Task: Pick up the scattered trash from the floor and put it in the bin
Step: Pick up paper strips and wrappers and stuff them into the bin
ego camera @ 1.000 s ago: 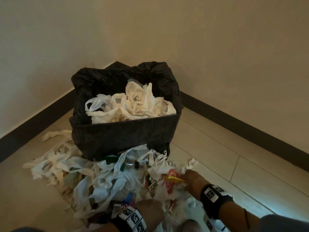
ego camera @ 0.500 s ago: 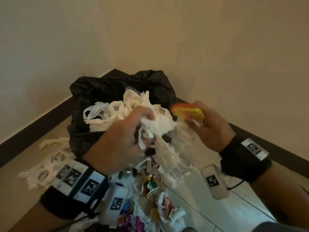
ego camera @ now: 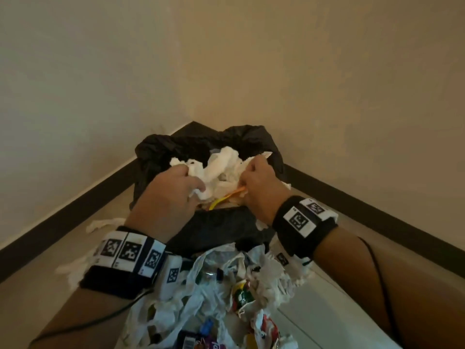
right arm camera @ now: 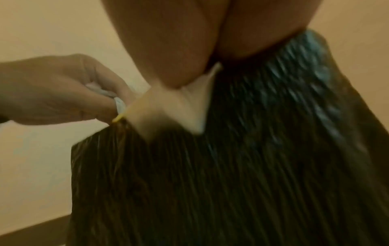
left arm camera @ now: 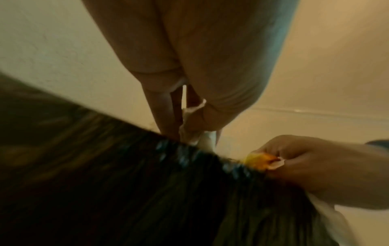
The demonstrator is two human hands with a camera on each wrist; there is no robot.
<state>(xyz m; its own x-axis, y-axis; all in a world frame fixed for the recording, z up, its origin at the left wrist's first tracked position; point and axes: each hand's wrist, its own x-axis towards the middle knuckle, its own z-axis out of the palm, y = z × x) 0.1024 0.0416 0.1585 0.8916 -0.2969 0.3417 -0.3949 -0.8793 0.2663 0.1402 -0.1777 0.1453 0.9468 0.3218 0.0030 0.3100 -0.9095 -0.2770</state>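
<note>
A bin (ego camera: 221,225) with a black liner (left arm camera: 126,183) stands in the corner, heaped with white paper (ego camera: 224,162). Both hands are over its opening. My left hand (ego camera: 191,183) grips a wad of white paper (ego camera: 201,195); its fingers pinch the paper (left arm camera: 192,134) at the liner's rim. My right hand (ego camera: 247,182) grips a yellow-orange wrapper (ego camera: 226,197) together with some white paper (right arm camera: 179,113); the wrapper (left arm camera: 260,159) pokes out of its fist just above the liner (right arm camera: 252,166). A pile of scattered trash (ego camera: 226,293) lies on the floor in front of the bin.
The pile holds white plastic bags, paper strips and coloured wrappers (ego camera: 241,295). More white shreds (ego camera: 100,224) lie on the tiles left of the bin. Dark skirting (ego camera: 377,205) runs along both walls behind it. Bare tiles (ego camera: 327,311) stretch to the right.
Both hands rose from the floor pile with trash in them, then moved forward and down onto the bin's opening. The view has tilted upward.
</note>
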